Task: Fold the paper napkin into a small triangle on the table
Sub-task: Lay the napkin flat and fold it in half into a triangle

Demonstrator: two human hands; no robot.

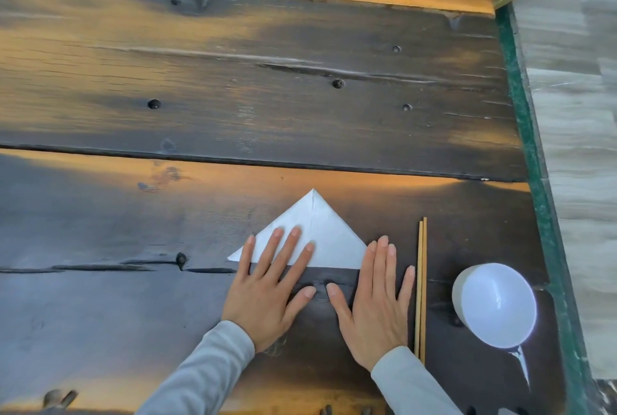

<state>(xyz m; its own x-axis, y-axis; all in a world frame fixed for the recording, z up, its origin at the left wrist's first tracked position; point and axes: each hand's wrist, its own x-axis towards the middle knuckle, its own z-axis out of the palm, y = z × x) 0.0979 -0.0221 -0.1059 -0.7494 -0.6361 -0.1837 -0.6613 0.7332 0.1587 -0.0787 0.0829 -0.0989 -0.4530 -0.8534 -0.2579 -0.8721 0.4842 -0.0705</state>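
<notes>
A white paper napkin point(320, 231) lies folded into a triangle on the dark wooden table point(233, 97), its point facing away from me and a crease running down its middle. My left hand point(270, 287) rests flat with spread fingers over the napkin's lower left part. My right hand point(377, 297) lies flat too, its fingertips at the napkin's right corner. Both palms sit on the table below the napkin's long edge. Neither hand grips anything.
A pair of wooden chopsticks point(421, 287) lies just right of my right hand, pointing away from me. A white bowl point(495, 306) stands further right, near the table's green edge point(534, 154). Pale floor shows beyond that edge.
</notes>
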